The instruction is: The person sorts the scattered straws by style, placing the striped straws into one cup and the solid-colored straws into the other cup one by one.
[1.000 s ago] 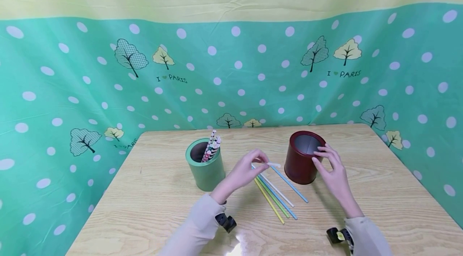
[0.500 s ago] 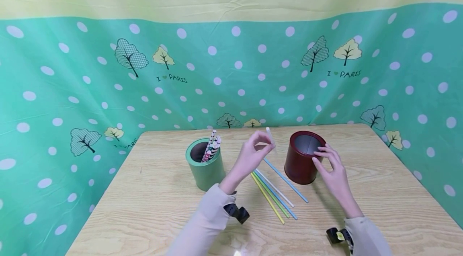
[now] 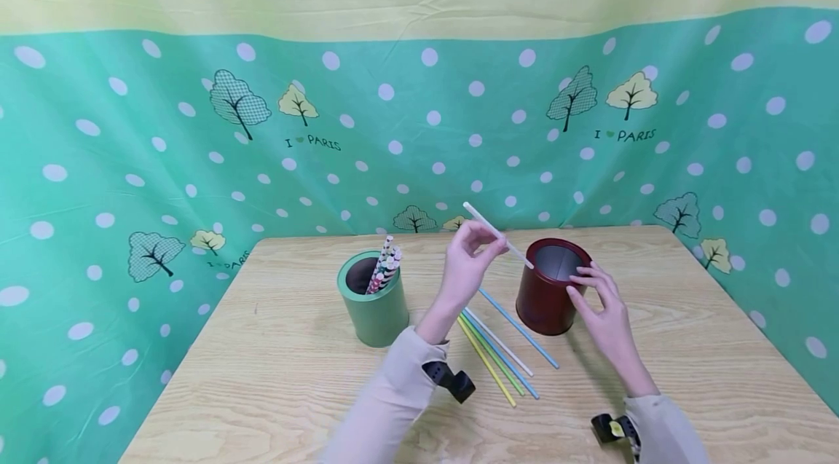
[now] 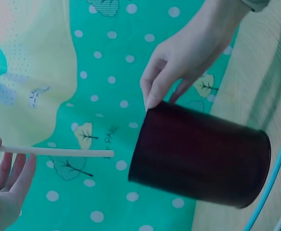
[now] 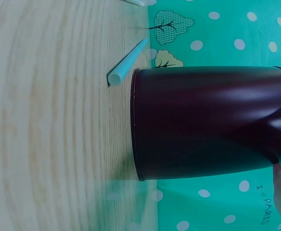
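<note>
Pinching the white straw point(image 3: 497, 234) just left of the red cup point(image 3: 553, 289), the left hand point(image 3: 468, 267) should tip it upright over the opening while the right hand point(image 3: 606, 311), fingers relaxed on the rim, steadies it.

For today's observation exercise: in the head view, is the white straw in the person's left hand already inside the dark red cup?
No: the left hand holds the white straw in the air, its tip just short of the dark red cup rim.

Dark red cup point(image 3: 547, 293), white straw point(image 3: 498, 234)
</note>
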Tool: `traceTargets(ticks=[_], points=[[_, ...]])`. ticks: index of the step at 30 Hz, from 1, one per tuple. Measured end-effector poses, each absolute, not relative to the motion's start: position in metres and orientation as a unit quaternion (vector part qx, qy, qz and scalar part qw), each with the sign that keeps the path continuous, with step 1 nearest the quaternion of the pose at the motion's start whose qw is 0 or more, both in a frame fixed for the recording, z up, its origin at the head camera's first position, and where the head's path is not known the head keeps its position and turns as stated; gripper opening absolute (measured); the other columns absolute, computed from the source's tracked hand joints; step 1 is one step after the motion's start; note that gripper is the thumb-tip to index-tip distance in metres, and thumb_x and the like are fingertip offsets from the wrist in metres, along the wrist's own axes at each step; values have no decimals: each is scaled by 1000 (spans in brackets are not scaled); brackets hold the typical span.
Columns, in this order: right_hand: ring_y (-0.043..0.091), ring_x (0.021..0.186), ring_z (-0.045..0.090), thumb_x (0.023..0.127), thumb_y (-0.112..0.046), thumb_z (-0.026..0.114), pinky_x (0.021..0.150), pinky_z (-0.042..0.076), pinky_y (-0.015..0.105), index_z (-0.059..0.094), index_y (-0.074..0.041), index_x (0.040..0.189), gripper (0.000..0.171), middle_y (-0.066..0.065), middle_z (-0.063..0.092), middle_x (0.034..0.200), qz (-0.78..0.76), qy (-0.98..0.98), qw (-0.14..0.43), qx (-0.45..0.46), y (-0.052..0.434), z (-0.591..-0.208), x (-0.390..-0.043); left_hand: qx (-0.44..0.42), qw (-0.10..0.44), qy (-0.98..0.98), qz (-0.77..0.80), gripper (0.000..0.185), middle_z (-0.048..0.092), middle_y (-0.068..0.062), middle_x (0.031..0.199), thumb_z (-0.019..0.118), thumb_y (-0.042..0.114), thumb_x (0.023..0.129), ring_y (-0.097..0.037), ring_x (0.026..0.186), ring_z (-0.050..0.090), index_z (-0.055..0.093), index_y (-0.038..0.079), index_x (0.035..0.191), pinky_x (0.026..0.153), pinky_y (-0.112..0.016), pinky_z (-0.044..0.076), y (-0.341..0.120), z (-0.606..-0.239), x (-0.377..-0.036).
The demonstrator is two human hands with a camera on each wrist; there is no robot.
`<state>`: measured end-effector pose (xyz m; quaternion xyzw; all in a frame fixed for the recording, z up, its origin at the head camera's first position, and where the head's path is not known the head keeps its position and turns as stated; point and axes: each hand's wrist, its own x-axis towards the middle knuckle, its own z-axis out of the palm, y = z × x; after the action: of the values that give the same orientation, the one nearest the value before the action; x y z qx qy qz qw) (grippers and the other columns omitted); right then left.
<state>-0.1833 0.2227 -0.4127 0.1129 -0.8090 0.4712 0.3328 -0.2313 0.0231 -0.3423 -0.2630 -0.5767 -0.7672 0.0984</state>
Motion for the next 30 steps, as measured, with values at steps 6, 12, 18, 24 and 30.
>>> traceTargets(ticks=[6, 12, 18, 24, 30], points=[[-2, 123, 27, 77, 8, 60, 96, 20, 9, 59, 9, 99, 22, 25, 50, 113, 471, -809, 334, 112, 223, -412, -182, -254, 106, -554, -786, 18, 54, -26, 90, 55, -11, 80, -8, 78, 56, 43, -14, 92, 76, -36, 49, 35, -347, -233], [1, 124, 28, 77, 8, 60, 96, 20, 10, 60, 8, 99, 22, 24, 50, 112, 476, -805, 335, 117, 228, -421, -189, -235, 88, -558, -791, 19, 54, -29, 92, 55, -11, 80, -9, 79, 56, 44, -15, 95, 76, -35, 49, 45, -353, -234], [4, 125, 28, 78, 2, 63, 97, 21, 10, 62, 2, 100, 22, 15, 52, 115, 471, -810, 332, 109, 239, -440, -201, -231, 81, -563, -789, 20, 54, -29, 92, 56, -8, 80, -7, 78, 57, 44, -14, 96, 76, -33, 49, 52, -358, -235], [4, 125, 28, 79, 0, 62, 97, 21, 11, 62, 2, 100, 21, 15, 52, 114, 471, -809, 333, 112, 239, -440, -201, -226, 70, -585, -775, 19, 54, -31, 94, 56, -7, 81, -34, 87, 58, 47, -15, 96, 76, -30, 49, 56, -356, -231], [1, 124, 28, 77, 8, 61, 96, 21, 9, 60, 8, 98, 22, 24, 51, 112, 475, -804, 338, 117, 225, -417, -186, -203, 61, -653, -727, 17, 57, -26, 95, 56, -5, 82, -37, 87, 57, 54, -14, 96, 73, -23, 48, 54, -351, -222]])
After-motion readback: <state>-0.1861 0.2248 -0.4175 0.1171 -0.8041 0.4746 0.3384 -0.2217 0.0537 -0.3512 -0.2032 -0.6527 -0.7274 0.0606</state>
